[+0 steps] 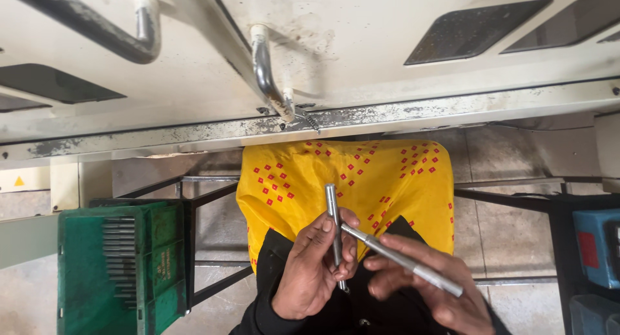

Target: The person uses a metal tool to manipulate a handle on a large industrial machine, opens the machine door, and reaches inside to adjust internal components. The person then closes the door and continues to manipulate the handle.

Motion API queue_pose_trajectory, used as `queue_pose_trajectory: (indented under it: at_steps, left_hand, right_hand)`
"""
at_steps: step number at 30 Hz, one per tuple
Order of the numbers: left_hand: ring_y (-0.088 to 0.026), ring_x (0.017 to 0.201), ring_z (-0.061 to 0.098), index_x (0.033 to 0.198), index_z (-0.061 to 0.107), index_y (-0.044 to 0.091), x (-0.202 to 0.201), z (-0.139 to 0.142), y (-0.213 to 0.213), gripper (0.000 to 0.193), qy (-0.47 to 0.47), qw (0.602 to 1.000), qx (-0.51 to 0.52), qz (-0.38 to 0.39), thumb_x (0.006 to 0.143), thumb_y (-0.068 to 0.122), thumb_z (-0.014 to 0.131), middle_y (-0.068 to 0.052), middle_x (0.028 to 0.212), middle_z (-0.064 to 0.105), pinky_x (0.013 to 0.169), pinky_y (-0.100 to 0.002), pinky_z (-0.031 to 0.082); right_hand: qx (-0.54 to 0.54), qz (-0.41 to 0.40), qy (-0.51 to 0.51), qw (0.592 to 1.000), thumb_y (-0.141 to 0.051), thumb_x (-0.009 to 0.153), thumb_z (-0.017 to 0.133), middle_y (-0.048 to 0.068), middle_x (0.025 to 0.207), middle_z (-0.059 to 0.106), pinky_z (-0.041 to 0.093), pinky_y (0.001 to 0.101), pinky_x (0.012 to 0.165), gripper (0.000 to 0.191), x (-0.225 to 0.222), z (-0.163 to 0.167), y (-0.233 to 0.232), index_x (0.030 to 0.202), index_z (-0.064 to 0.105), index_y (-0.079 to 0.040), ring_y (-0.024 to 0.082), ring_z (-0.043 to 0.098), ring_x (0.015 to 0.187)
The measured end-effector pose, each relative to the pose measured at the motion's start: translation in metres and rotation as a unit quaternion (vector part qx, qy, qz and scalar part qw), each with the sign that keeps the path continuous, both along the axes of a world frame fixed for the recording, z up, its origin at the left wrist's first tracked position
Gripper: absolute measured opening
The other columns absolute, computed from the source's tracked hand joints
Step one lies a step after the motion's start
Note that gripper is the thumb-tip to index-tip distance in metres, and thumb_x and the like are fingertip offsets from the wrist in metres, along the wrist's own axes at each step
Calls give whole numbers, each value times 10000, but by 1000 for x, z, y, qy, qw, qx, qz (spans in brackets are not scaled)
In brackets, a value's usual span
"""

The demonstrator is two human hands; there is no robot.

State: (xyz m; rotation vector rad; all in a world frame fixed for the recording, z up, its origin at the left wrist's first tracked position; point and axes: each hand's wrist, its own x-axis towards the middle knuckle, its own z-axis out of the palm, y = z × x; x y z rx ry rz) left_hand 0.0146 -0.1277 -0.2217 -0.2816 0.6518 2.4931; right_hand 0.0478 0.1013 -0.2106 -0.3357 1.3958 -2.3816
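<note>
My left hand (311,270) grips a slim grey metal rod (333,219) that stands nearly upright over my lap. A second, longer metal rod (400,260) lies across the fingers of my right hand (429,286), pointing up-left. Its tip meets the upright rod beside my left thumb. Both hands hover above yellow cloth with red diamond marks (361,177) and dark sleeves.
A green plastic crate (87,277) holding several similar metal rods (121,257) stands at the left on a dark metal frame (194,244). Ahead is a cream machine housing with bent handles (266,70). A blue box (597,244) sits at the right edge.
</note>
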Motion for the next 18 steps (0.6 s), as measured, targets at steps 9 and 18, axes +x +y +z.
queue_pose_trajectory:
  at_steps: [9,18]
  left_hand:
    - [-63,567,480,1247,579,-65,-1,10,1,517,15,999,-47,-15,1138,384,346,-39,751,581,514,-208,378]
    - [-69,535,471,1222,600,-60,3,5,-1,563,76,994,-78,-16,1130,440,356,-20,727,559,483,-195,347]
  right_hand:
    - [231,-60,-122,963,17,900,640,183,1125,752,543,248,489,457,10,-7,-8,1356,619,8,96,625,568]
    - [282,-85,-99,950,-1,880,667,150,1016,783,530,240,415,421,6,-5,-15,1300,680,-9,80,629,496]
